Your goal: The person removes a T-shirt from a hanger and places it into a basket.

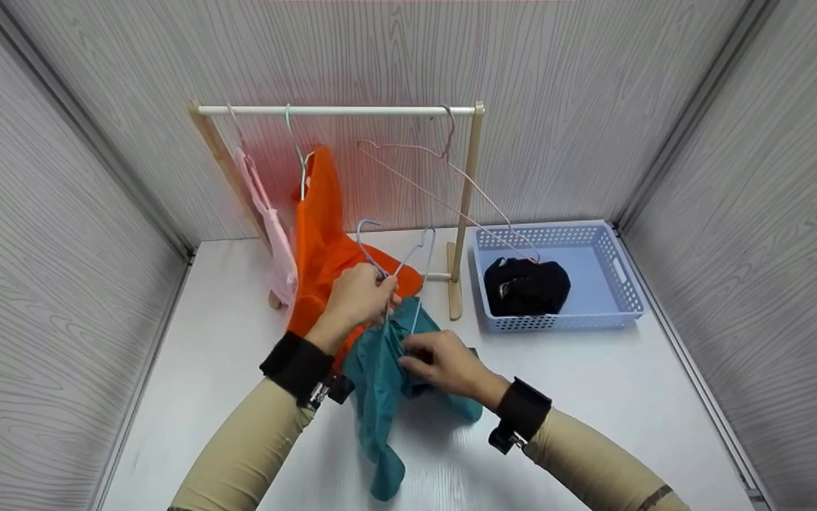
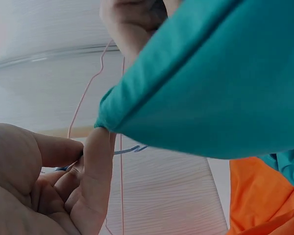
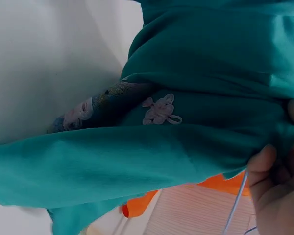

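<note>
In the head view, my left hand (image 1: 358,294) pinches a light-blue wire clothes hanger (image 1: 360,238) below its hook. A teal garment (image 1: 377,387) droops around the hanger's lower part, its long end reaching toward the table front. My right hand (image 1: 445,360) pinches the garment's fabric beside one arm of the hanger. The right wrist view shows those fingers on the teal cloth, with a pale pink flower trim (image 3: 159,110) and a printed picture (image 3: 78,115) on it. Cloth hides much of the hanger.
Behind stands a rack with a white rail (image 1: 365,111). From it hang a pink garment (image 1: 277,248), an orange garment (image 1: 319,213) and a bare pink hanger (image 1: 412,147). The pink hanger's end overhangs a blue basket (image 1: 557,323) holding a black cloth item (image 1: 539,287).
</note>
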`<state>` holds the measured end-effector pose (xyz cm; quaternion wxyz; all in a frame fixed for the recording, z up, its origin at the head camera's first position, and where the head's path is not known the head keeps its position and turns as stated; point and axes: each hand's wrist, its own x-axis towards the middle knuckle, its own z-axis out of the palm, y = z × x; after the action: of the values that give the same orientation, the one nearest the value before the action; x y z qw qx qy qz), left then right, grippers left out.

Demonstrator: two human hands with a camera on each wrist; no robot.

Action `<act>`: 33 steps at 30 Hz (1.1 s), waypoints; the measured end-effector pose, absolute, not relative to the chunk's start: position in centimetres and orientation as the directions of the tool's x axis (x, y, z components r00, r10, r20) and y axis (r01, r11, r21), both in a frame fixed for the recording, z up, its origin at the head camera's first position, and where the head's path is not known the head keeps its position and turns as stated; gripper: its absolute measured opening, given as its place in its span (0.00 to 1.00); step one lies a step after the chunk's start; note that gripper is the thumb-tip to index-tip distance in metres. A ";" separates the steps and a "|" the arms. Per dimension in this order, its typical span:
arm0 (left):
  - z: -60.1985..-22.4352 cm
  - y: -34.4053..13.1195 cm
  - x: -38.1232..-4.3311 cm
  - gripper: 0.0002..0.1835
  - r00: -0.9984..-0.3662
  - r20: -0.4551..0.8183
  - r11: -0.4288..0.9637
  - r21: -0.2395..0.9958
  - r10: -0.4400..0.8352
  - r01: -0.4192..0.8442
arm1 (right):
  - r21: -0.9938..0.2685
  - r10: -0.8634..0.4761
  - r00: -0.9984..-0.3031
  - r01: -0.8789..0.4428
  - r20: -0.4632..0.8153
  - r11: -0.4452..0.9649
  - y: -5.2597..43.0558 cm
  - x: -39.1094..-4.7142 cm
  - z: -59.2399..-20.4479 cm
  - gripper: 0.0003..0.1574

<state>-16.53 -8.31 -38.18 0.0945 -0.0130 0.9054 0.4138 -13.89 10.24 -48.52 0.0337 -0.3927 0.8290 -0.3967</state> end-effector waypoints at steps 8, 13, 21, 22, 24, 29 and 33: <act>-38.8 -8.5 -17.7 0.17 -0.986 -0.166 0.686 0.716 -0.019 -0.134 | -0.645 -0.827 -0.462 -0.746 0.321 0.167 11.6 -12.9 -49.5 0.10; -38.8 -8.1 -19.0 0.17 -0.994 -0.100 0.704 0.703 -0.043 -0.102 | -0.661 -0.833 -0.423 -0.745 0.358 0.095 12.0 -12.6 -50.2 0.08; -40.0 -7.6 -20.8 0.15 -0.990 -0.112 0.715 0.684 -0.091 -0.143 | -0.669 -0.842 -0.342 -0.743 0.418 -0.031 12.4 -12.4 -50.8 0.06; -40.1 -7.6 -20.9 0.15 -0.988 -0.116 0.712 0.686 -0.100 -0.153 | -0.669 -0.840 -0.332 -0.742 0.428 -0.048 12.5 -12.3 -50.9 0.06; -40.4 -7.5 -21.3 0.15 -0.987 -0.112 0.710 0.686 -0.113 -0.160 | -0.673 -0.837 -0.327 -0.737 0.438 -0.064 12.7 -12.3 -50.9 0.06; -40.8 -7.3 -22.2 0.16 -0.990 -0.065 0.714 0.687 -0.125 -0.136 | -0.697 -0.838 -0.391 -0.717 0.381 0.019 13.1 -12.6 -50.8 0.07; -40.6 -7.2 -22.8 0.16 -0.988 -0.001 0.699 0.707 -0.154 -0.109 | -0.654 -0.816 -0.460 -0.744 0.350 0.139 13.7 -12.9 -51.3 0.07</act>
<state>-22.80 -7.24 -40.64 -0.0291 -0.0714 0.9212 0.3814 -12.91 13.75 -51.28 0.0447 -0.5176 0.7534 -0.4031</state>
